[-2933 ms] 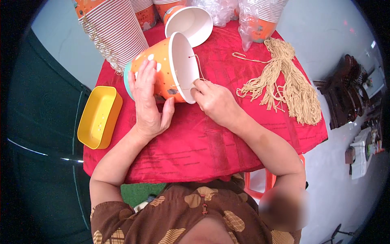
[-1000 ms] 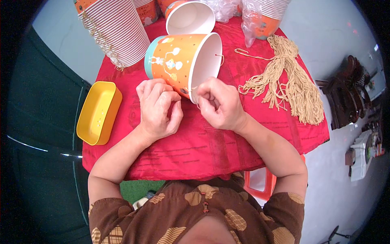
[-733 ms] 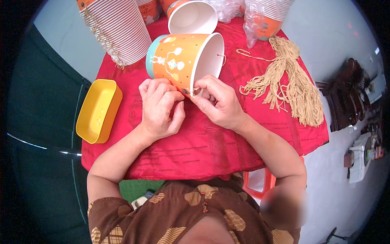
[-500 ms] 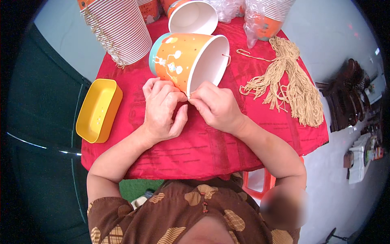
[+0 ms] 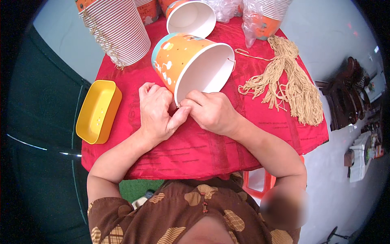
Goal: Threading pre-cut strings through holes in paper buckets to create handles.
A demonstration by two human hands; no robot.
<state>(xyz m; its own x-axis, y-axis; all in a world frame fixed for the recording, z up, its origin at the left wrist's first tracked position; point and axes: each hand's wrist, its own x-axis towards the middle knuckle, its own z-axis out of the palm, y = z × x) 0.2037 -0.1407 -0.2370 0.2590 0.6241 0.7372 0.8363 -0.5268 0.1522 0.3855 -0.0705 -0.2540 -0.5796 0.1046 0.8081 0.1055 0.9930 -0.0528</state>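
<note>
An orange paper bucket (image 5: 175, 57) with a teal base and white figures lies on its side, its white mouth turned toward the right. My left hand (image 5: 156, 114) is closed at the near edge of the rim, with thumb and fingers pinched there. From the other side my right hand (image 5: 213, 113) pinches the same spot, fingertips touching the left ones. Whatever small thing lies between the fingertips is hidden. A short bit of tan cord (image 5: 233, 63) hangs from the far side of the rim.
A bundle of tan cords (image 5: 290, 81) lies to the right on the red tablecloth (image 5: 195, 152). On the left is a yellow tray (image 5: 109, 118) holding tiny pale bits. Behind stand a tall stack of paper buckets (image 5: 118, 32), another bucket on its side (image 5: 191, 20) and plastic-wrapped buckets (image 5: 266, 26).
The bucket has turned, its mouth now facing more toward me. Both hands have shifted slightly nearer with the rim, still pinching it.
</note>
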